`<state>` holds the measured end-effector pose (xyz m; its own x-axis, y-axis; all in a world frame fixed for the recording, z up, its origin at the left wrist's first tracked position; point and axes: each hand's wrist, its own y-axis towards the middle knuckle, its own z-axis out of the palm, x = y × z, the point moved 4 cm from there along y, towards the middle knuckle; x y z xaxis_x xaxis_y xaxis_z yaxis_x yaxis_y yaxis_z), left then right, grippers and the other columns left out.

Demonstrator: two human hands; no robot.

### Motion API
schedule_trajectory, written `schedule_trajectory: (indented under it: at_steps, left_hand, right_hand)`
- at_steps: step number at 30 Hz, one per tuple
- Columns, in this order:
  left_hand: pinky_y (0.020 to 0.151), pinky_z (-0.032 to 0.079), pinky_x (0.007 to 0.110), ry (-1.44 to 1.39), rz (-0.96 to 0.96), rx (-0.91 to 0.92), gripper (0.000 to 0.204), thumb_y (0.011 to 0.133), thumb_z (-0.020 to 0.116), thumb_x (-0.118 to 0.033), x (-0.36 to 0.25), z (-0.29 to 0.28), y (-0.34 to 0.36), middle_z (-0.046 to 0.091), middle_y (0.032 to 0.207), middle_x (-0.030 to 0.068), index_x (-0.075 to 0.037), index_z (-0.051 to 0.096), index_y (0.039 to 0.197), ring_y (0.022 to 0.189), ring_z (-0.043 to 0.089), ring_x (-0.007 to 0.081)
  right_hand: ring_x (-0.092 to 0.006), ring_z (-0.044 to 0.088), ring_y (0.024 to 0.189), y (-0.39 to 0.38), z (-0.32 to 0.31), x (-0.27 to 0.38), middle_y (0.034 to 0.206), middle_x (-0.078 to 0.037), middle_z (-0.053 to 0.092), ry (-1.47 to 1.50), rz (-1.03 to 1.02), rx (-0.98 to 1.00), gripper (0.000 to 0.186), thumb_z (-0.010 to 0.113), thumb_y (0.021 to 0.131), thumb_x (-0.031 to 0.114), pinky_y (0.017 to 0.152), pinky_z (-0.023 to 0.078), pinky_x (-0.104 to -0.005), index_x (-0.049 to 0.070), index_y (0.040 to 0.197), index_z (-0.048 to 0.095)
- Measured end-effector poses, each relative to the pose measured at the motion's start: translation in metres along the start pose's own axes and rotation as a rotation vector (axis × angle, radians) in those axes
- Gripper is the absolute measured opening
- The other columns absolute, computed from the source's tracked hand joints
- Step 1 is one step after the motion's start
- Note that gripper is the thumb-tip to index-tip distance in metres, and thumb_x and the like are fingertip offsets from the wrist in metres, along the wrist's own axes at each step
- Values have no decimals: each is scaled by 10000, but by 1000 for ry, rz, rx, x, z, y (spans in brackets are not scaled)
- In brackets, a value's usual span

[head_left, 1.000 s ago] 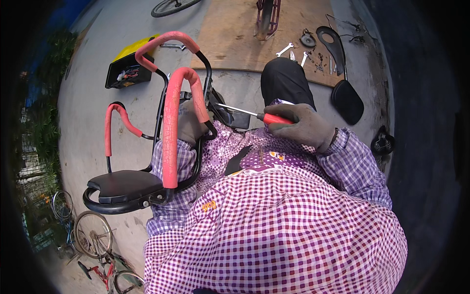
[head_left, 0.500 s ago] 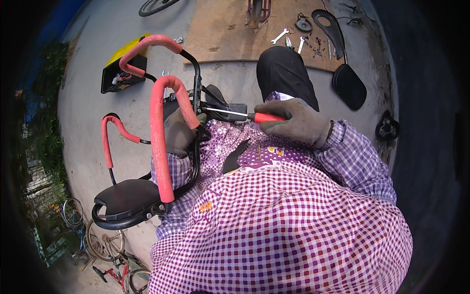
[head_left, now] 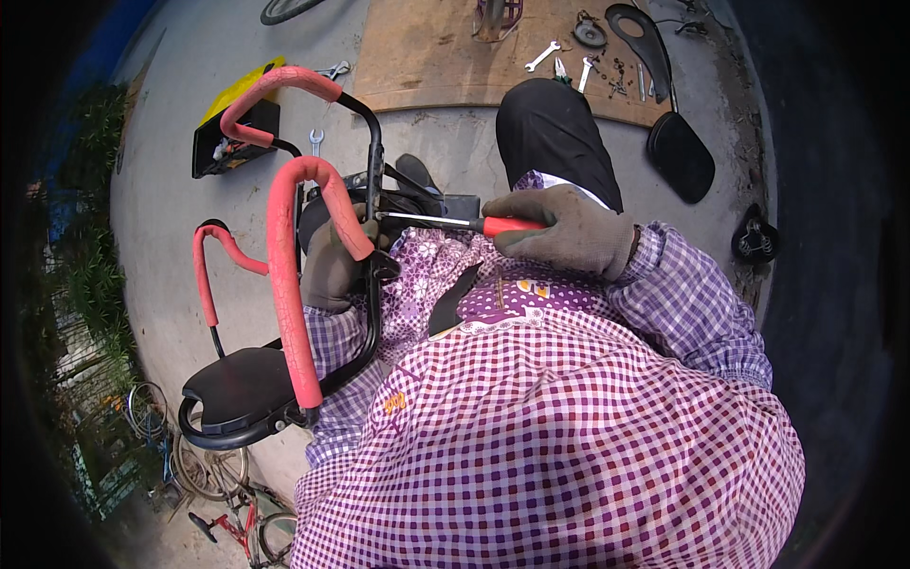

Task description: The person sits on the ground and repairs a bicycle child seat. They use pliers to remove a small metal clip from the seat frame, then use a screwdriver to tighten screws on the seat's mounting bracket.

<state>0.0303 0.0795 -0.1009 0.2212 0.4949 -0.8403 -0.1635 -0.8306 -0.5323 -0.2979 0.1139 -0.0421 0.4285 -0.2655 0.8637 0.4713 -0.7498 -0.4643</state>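
A child's bicycle seat with a black metal frame and cracked pink foam padding rests against my lap. Its black saddle-like pad is at the lower left. My gloved left hand reaches through the frame and grips it near the upright bar; the foam hides part of its fingers. In my gloved right hand is a screwdriver with a red handle, held level. Its shaft points left, and the tip meets the frame's upright bar beside my left fingertips.
Ahead lies a wooden board with wrenches, pliers, small loose hardware and a black chain guard. A black toolbox with yellow stands at left. Bicycles are at lower left; a black part lies right.
The screwdriver and my right hand have shifted slightly left, bringing the tip to the frame's bar. The seat and my left hand have also moved a little left.
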Motion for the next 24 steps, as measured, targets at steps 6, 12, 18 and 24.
schedule_trajectory:
  at_steps: [6,12,18,24]
  left_hand:
    - [700,587,293,229,140,-3,470,995,727,-139,8,-9,5,714,992,89,72,554,1378,821,694,141]
    - [744,551,329,276,146,-51,449,924,793,-162,16,-15,6,692,972,79,55,606,1269,853,665,156]
    - [771,532,345,253,141,-78,423,890,810,-167,14,-14,4,680,959,76,43,632,1211,869,649,168]
    - [783,531,340,282,170,-74,401,887,792,-146,15,-16,6,675,966,77,37,632,1205,879,646,168]
  right_hand:
    - [-301,691,1180,1,2,3,1293,-233,711,-3,-29,-3,586,746,912,328,1076,498,-393,9,1393,645]
    - [-278,712,1078,11,-9,4,1175,-204,742,-40,-49,-144,539,787,870,322,996,536,-389,-17,1279,697]
    - [-216,710,959,17,-19,-1,1071,-146,760,25,30,-171,441,856,812,250,909,551,-347,-21,1142,747]
    - [-154,682,866,16,-17,3,1008,-99,749,132,83,-150,389,840,848,238,785,545,-302,-21,1126,752]
